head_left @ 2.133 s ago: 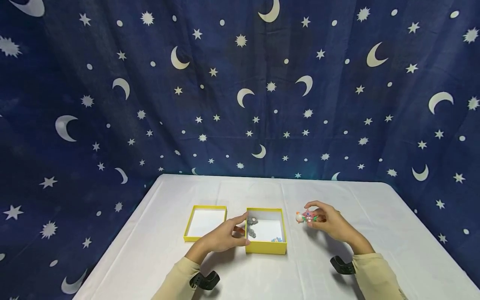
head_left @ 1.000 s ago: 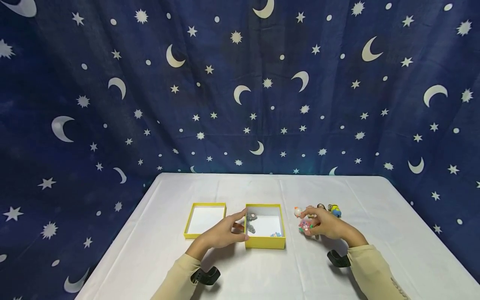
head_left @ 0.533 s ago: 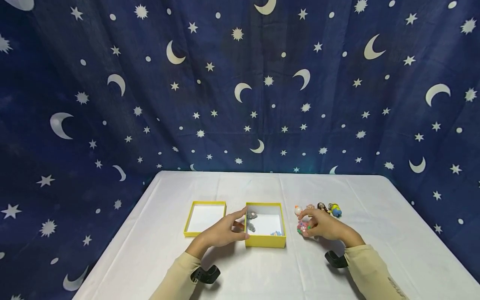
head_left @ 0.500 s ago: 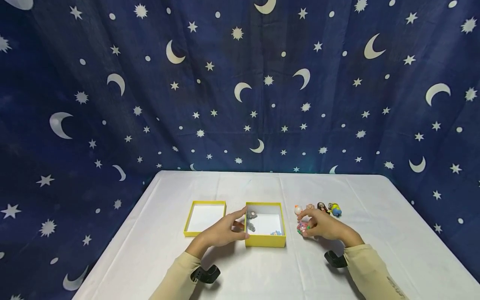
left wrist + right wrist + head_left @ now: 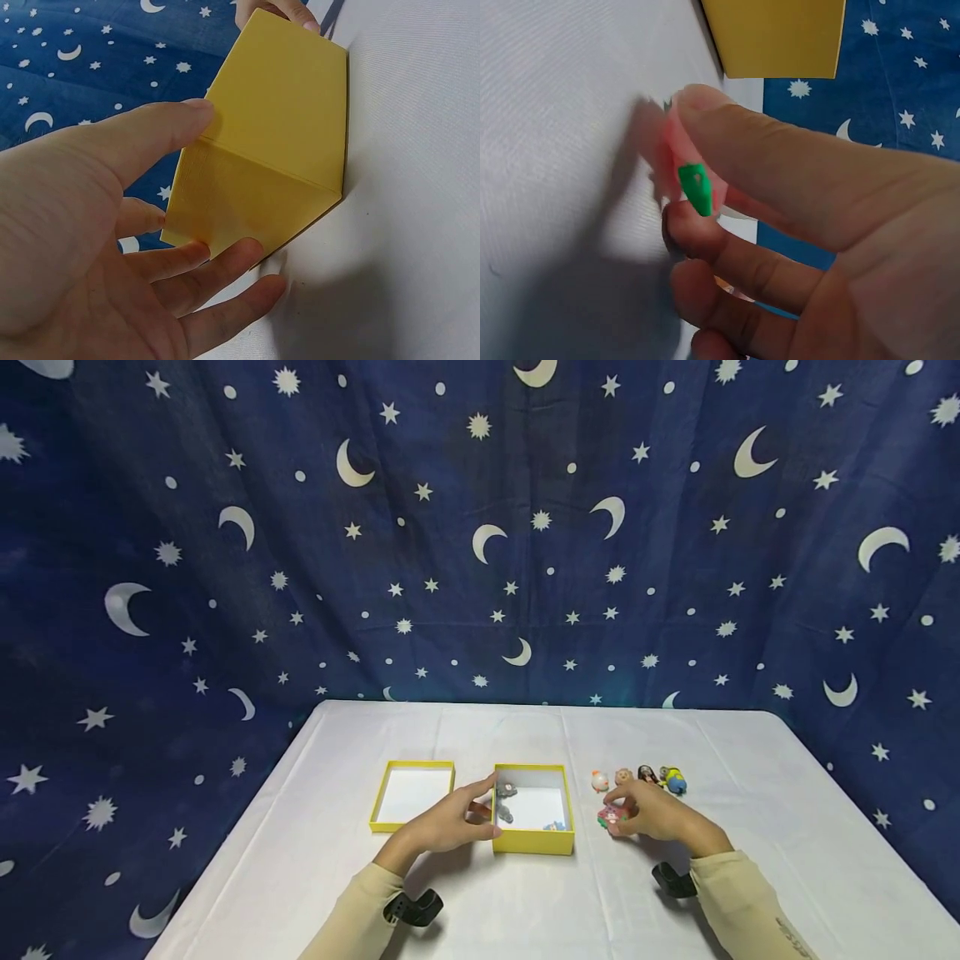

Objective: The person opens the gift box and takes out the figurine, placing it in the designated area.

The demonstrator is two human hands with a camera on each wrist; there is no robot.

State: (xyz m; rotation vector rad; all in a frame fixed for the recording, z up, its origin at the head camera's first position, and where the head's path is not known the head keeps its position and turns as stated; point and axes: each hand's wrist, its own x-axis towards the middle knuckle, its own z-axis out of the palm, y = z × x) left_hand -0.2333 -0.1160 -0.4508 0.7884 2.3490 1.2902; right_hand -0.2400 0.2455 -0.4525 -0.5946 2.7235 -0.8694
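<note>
My left hand (image 5: 450,822) rests against the left side of an open yellow box (image 5: 532,842), thumb at the front corner and fingers loosely spread along the wall in the left wrist view. Inside the box lie grey figures (image 5: 505,810) by the left wall and a small blue figure (image 5: 555,826) near the front right. Right of the box, my right hand (image 5: 656,810) pinches a small pink toy figure (image 5: 679,146) with green parts between thumb and fingers, low over the white cloth. Its far side is hidden by the fingers.
Behind the right hand stand a white-and-orange figure (image 5: 599,782), a tan figure (image 5: 623,776), a dark-haired figure (image 5: 647,773) and a yellow-and-blue figure (image 5: 674,780). A shallow yellow-rimmed lid (image 5: 412,793) lies left of the box. A starry curtain (image 5: 480,527) hangs behind the table (image 5: 525,910).
My right hand has moved slightly toward me with the pink figure, bringing it lower and away from the white-and-orange figure; the row of figures has come into view. The left hand stays at the box.
</note>
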